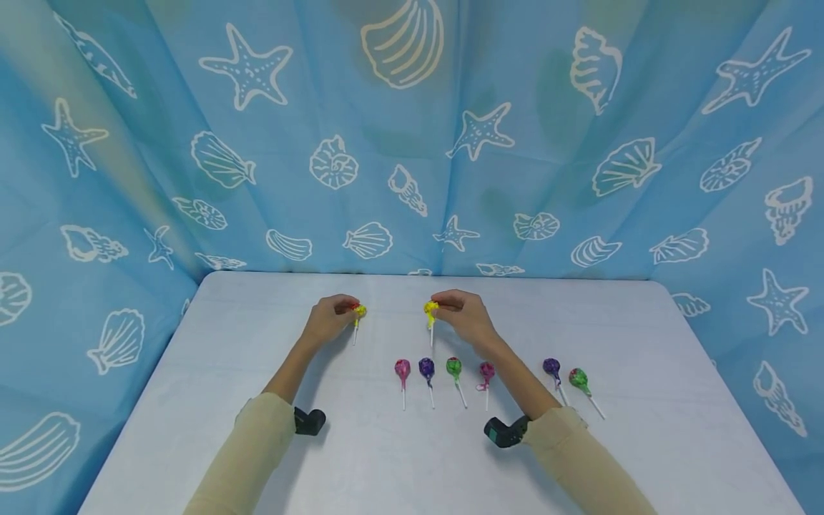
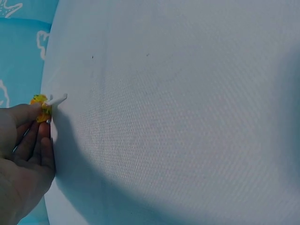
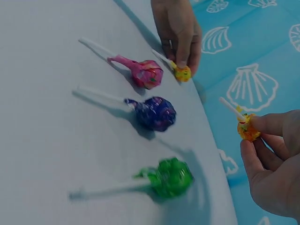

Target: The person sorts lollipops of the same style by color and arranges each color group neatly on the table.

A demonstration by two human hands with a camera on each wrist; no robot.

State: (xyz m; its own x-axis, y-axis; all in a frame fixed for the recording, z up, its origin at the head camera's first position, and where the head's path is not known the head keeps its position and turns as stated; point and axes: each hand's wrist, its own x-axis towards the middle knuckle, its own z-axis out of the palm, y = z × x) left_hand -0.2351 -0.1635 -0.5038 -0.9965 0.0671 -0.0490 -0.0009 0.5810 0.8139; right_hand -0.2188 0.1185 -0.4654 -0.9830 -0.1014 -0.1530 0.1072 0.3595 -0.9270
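Clearly, both sets of fingers are gripping: the left hand (image 1: 326,320) pinches a yellow lollipop (image 1: 360,311) by its wrapped head, and the right hand (image 1: 468,316) holds another yellow lollipop (image 1: 430,308) likewise, both towards the far side of the worktop (image 1: 412,465), sticks pointing back to the person. Whether either stick touches the surface, I cannot tell. Each should be light and hard under a thin, slightly slippery wrapper; the candy might crack if dropped, though a gentle pinch ought not to harm it. The round head looks the surest place to hold; the narrow stick, probably stiff, would likely roll between the fingers.

Nearer the person, a pink lollipop (image 1: 402,368), a purple lollipop (image 1: 426,368), a green lollipop (image 1: 453,366) and a darker pink lollipop (image 1: 486,370) lie in a row. Right of the right forearm lie a second purple lollipop (image 1: 551,366) and a second green lollipop (image 1: 579,379), which neither wrist view shows.

The right wrist view reveals the thumb opposing the fingers around its sweet, partly hidden from the head camera. The left wrist view has only its own lollipop, its stick jutting clear of the fingers, before the blue curtain (image 1: 399,121).
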